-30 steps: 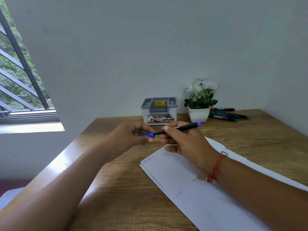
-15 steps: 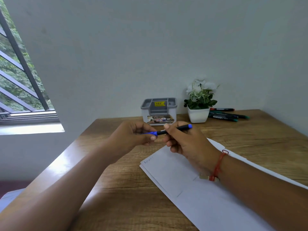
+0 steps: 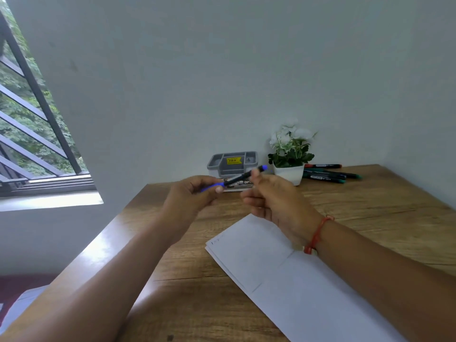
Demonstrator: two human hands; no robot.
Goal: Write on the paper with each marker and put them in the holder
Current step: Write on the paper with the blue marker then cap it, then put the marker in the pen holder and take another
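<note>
**Holding the blue marker between both hands, cap end at the left**

Gripping the blue marker (image 3: 240, 178) at both ends, above the counter (image 3: 370, 206) and in front of the holder (image 3: 232, 164). My left hand (image 3: 190, 198) is closed around the blue cap (image 3: 213, 186); my right hand (image 3: 274, 201) pinches the black barrel between thumb and fingers, blue tail pointing up toward 2 o'clock. Frame is blurred at the joint, so I cannot tell whether the cap is seated or partly off.

Positions:
- Paper (image 3: 283, 275) lies on the counter under my right wrist, running toward 5 o'clock. Faint marks near its top left corner; too small to read.
- Holder stands at 12 o'clock against the wall, compartments look empty from here.
- Flower pot (image 3: 289, 172) just to the holder's right.
- Remaining markers (image 3: 328, 174) lie behind the pot at 2 o'clock, well apart from my hands.

Judged step: capping or uncapping this marker; which one is not clear from this view.

Risks:
- If the tip is bare, it sits close to my left fingers; a slip in the push or pull would ink the skin.
- A half-seated cap could drop off when the marker goes into the holder, and the tip would dry.
- Reaching to 12 o'clock or 2 o'clock passes close to the pot; a careless forearm could tip it.
- The paper is unweighted; my wrist could drag it.
</note>
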